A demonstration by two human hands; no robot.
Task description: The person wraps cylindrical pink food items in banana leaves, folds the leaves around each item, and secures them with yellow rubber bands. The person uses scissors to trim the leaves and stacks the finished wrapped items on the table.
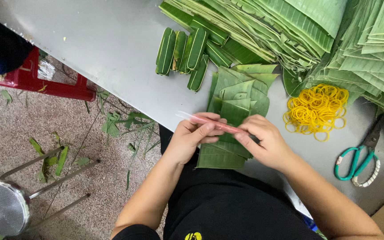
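Note:
My left hand and my right hand together grip a thin pink roll in clear wrap, held across a cut banana leaf piece at the table's near edge. Beyond the hands lies a small pile of cut leaf pieces. Farther back sit several finished leaf-wrapped rolls, dark green with pale bands.
Big stacks of banana leaves fill the grey table's far side. A heap of yellow rubber bands and green-handled scissors lie to the right. Below left are a red stool, a metal stool and leaf scraps.

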